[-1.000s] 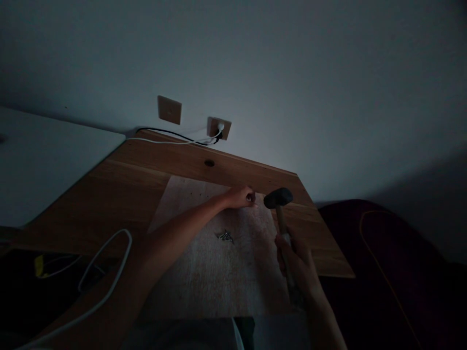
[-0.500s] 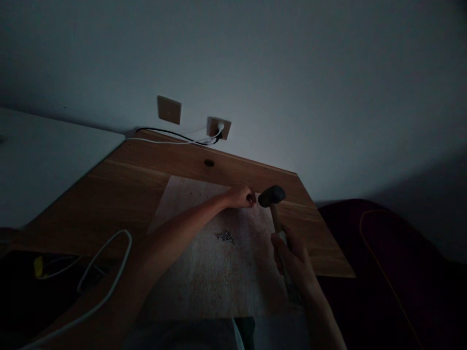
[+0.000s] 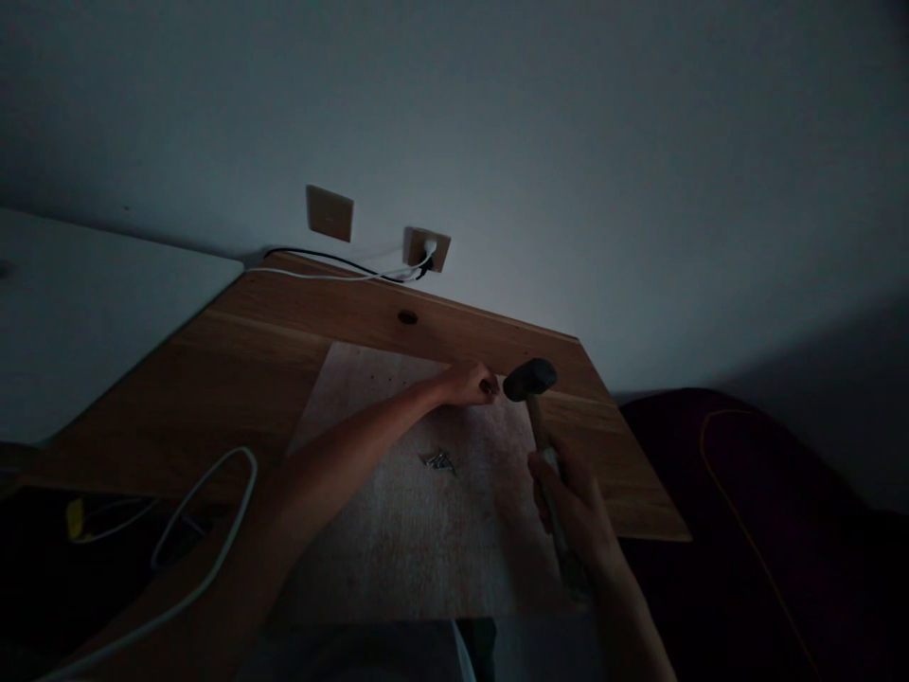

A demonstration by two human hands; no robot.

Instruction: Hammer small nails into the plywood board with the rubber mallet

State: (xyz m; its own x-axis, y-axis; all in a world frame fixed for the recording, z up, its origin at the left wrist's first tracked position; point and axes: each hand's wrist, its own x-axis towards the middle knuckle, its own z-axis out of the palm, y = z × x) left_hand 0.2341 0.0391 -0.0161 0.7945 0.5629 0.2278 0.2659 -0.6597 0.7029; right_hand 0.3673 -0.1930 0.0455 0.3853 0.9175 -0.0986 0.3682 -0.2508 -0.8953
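Observation:
My right hand is wrapped round the handle of a hammer with a thick dark head. The head is held up just right of my left hand, with a small gap between them. My left hand rests near the far edge of a pale wooden board, its thumb and fingers pinched together. What they pinch is too small and dark to make out. On the board, nearer to me, lies a small pile of nails or screws. A row of small dark dots marks the board's far left part.
The board lies on a wooden desk against a wall. A wall socket has plugs and cables in it. At left stands a white panel; a white cable loops across my left arm. Dark red upholstery is at right.
Almost nothing has moved. Both hands and the hammer stay in nearly the same places.

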